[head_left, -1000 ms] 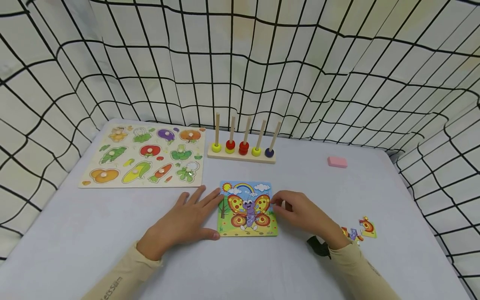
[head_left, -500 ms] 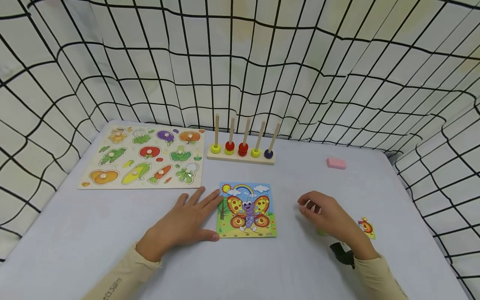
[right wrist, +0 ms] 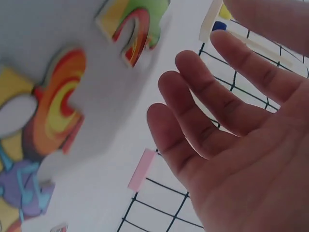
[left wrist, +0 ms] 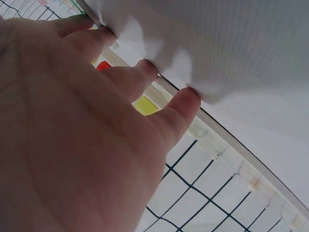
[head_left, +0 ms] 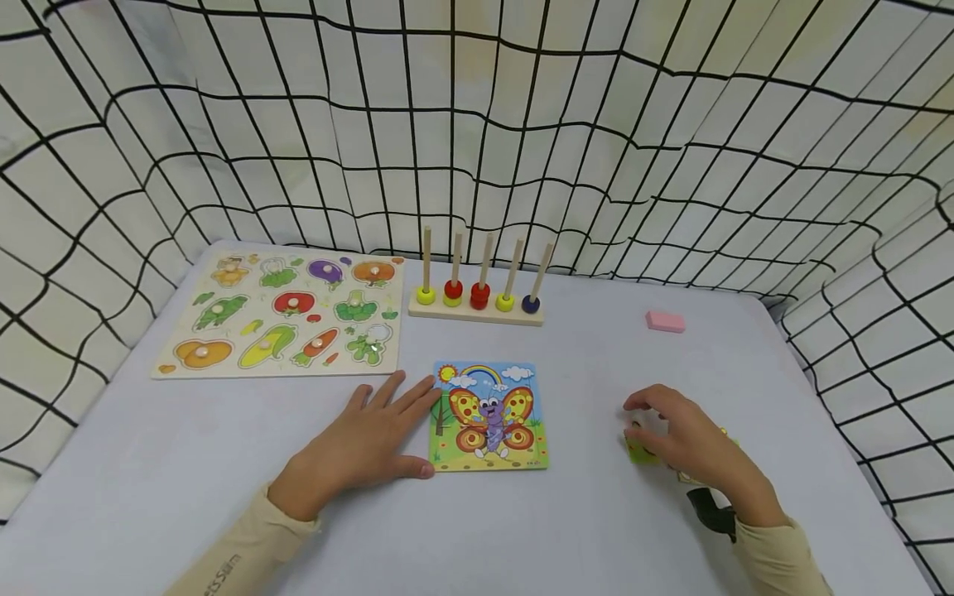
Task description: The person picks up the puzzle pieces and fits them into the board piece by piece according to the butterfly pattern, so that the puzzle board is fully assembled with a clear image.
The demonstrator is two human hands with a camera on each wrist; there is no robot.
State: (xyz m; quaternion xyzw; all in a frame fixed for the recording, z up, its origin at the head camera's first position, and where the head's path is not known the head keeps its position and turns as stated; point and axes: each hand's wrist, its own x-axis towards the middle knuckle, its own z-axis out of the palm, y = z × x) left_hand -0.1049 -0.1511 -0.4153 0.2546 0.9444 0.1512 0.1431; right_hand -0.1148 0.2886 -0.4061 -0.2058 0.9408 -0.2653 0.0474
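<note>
A square butterfly picture puzzle (head_left: 489,418) lies flat on the white table. My left hand (head_left: 358,451) rests at its left side with fingers spread, fingertips and thumb right at the edge. To the right, my right hand (head_left: 696,443) hovers over loose jigsaw pieces, thumb and index apart and nothing between them. A green piece (head_left: 641,451) shows just under the thumb. In the right wrist view, a piece with an orange-and-yellow swirl (right wrist: 60,106) and a green-and-yellow piece (right wrist: 154,12) lie near the loosely bent fingers. The hand covers most of the pieces in the head view.
A wooden vegetable peg puzzle board (head_left: 253,327) lies at the back left. Beside it stands a stacking rack (head_left: 477,314) with upright pegs and coloured rings. A pink block (head_left: 665,322) sits at the back right. Black netting (head_left: 522,128) encloses the table's back and sides.
My right hand has moved away from the butterfly puzzle's right edge, over to the loose pieces, and its thumb and index have spread apart. The left hand has stayed in place.
</note>
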